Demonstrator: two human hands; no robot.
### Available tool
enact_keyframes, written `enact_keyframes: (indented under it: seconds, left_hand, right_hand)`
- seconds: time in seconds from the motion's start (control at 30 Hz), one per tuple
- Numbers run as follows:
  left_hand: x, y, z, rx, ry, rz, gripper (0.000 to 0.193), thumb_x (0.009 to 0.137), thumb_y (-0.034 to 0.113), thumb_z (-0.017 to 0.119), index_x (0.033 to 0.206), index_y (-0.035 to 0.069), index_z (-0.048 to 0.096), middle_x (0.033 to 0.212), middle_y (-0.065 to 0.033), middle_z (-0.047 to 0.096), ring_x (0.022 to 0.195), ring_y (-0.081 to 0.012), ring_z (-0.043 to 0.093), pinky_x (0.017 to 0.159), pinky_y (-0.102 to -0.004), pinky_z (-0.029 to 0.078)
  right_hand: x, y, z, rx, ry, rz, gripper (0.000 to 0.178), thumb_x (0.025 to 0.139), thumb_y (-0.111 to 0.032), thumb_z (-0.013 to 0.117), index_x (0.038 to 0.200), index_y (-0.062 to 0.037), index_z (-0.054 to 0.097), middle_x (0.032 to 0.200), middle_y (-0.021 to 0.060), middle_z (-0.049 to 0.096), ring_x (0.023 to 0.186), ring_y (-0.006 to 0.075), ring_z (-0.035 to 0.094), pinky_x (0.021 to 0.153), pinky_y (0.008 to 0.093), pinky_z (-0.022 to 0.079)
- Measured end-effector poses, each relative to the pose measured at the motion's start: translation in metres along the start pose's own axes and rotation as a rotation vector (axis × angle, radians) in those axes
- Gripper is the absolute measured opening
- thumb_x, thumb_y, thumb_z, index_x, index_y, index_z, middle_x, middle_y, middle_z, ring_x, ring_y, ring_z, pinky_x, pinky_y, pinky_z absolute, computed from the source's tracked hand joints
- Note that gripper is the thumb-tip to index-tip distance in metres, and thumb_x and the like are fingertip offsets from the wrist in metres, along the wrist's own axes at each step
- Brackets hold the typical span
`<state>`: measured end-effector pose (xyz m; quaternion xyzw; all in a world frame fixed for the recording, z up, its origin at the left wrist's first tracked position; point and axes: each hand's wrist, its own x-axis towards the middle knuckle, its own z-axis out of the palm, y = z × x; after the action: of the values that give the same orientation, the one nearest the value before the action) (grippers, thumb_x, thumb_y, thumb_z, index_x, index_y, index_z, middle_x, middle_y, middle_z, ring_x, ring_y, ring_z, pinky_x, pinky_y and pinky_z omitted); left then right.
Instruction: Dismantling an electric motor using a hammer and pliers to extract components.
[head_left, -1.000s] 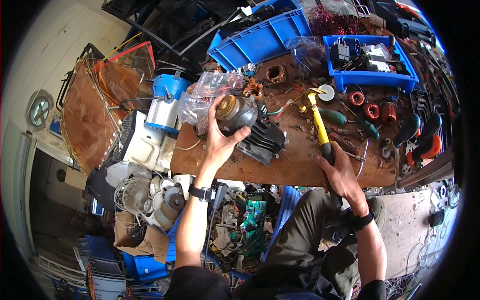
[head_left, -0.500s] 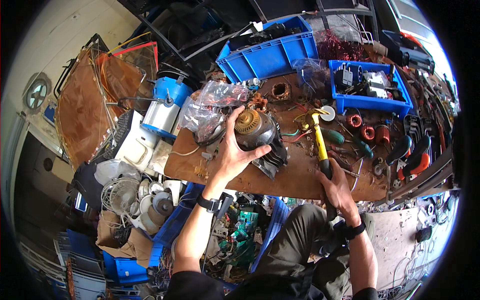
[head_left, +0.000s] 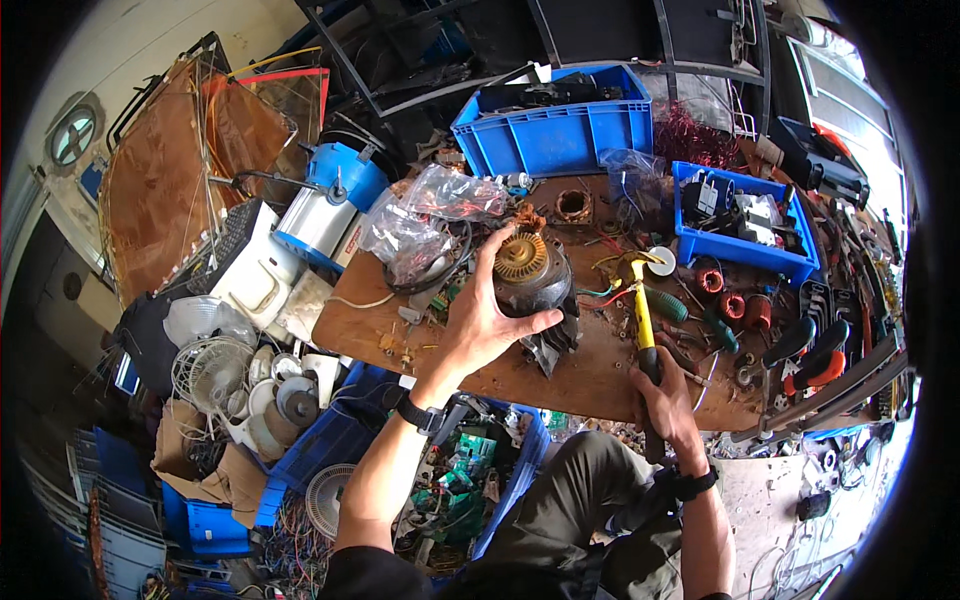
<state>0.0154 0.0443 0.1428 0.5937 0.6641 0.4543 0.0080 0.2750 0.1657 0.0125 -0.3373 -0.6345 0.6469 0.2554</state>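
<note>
My left hand (head_left: 478, 325) is wrapped around the side of a dark, rounded electric motor (head_left: 535, 292), thumb at the near side and fingers at the far side. A brass-coloured finned wheel (head_left: 522, 257) faces up on top of the motor. Black sheet-like material (head_left: 551, 350) lies under and beside it. In my right hand (head_left: 667, 402) is a hammer (head_left: 644, 318) with a yellow and black handle, gripped low. Its head is up over the bench, close to a white disc (head_left: 661, 261) and right of the motor. Which part of the motor my left fingertips press is partly hidden.
The wooden bench (head_left: 380, 335) carries copper coils (head_left: 732, 305), a green-handled screwdriver (head_left: 665, 304), plastic bags (head_left: 420, 225) and pliers (head_left: 820, 365). Blue crates (head_left: 560, 140) stand along its back. Below is a bin of circuit boards (head_left: 470, 470); fan parts (head_left: 212, 375) pile up at left.
The whole view has shifted and tilted. Against the bench, the motor has moved slightly right with my left hand around it. The hammer stays in my right hand, its head slightly nearer me.
</note>
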Motion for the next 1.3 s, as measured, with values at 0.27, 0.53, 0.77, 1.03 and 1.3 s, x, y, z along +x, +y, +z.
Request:
enact_keyframes:
  seconds: [0.27, 0.53, 0.77, 1.03, 1.3]
  left_hand:
    - [-0.002, -0.005, 0.007, -0.010, 0.004, 0.018, 0.116, 0.071, 0.052, 0.092, 0.158, 0.011, 0.028, 0.145, -0.0216, 0.055, 0.132, -0.0352, 0.057, 0.111, -0.0464, 0.046]
    - [-0.003, -0.005, 0.008, -0.113, -0.034, -0.048, 0.113, 0.072, 0.044, 0.094, 0.158, 0.011, 0.028, 0.152, -0.0188, 0.045, 0.140, -0.0309, 0.047, 0.118, -0.0459, 0.037]
    - [-0.001, -0.004, 0.008, -0.032, -0.008, 0.022, 0.114, 0.073, 0.049, 0.092, 0.159, 0.015, 0.026, 0.147, -0.0201, 0.054, 0.134, -0.0356, 0.056, 0.112, -0.0475, 0.045]
    - [-0.001, -0.005, 0.009, -0.038, -0.004, 0.032, 0.114, 0.072, 0.048, 0.093, 0.159, 0.014, 0.026, 0.148, -0.0200, 0.053, 0.134, -0.0352, 0.056, 0.113, -0.0473, 0.044]
    - [-0.003, -0.008, 0.007, -0.087, -0.010, 0.004, 0.114, 0.073, 0.047, 0.093, 0.159, 0.014, 0.026, 0.149, -0.0204, 0.052, 0.135, -0.0343, 0.055, 0.114, -0.0470, 0.043]
  right_hand:
    - [0.017, 0.042, -0.009, -0.149, 0.045, -0.230, 0.024, 0.099, -0.019, 0.065, 0.111, -0.0036, 0.051, 0.065, 0.0021, 0.050, 0.044, 0.0131, 0.050, 0.039, 0.0289, 0.042]
    - [0.005, 0.016, -0.005, -0.063, 0.039, -0.109, 0.033, 0.094, -0.024, 0.067, 0.108, 0.0025, 0.052, 0.087, 0.0084, 0.049, 0.083, 0.0176, 0.043, 0.078, 0.0325, 0.043]
    - [0.004, 0.013, -0.005, -0.039, 0.027, -0.118, 0.036, 0.095, -0.024, 0.067, 0.111, 0.0034, 0.053, 0.090, 0.0087, 0.051, 0.086, 0.0171, 0.045, 0.080, 0.0319, 0.043]
    - [0.005, 0.021, -0.006, -0.035, 0.048, -0.085, 0.041, 0.094, -0.026, 0.068, 0.118, 0.0047, 0.054, 0.096, 0.0128, 0.057, 0.092, 0.0205, 0.051, 0.088, 0.0337, 0.045]
    - [0.007, 0.019, -0.005, -0.065, 0.036, -0.108, 0.043, 0.094, -0.027, 0.067, 0.120, 0.0050, 0.054, 0.098, 0.0158, 0.059, 0.093, 0.0234, 0.053, 0.089, 0.0356, 0.045]
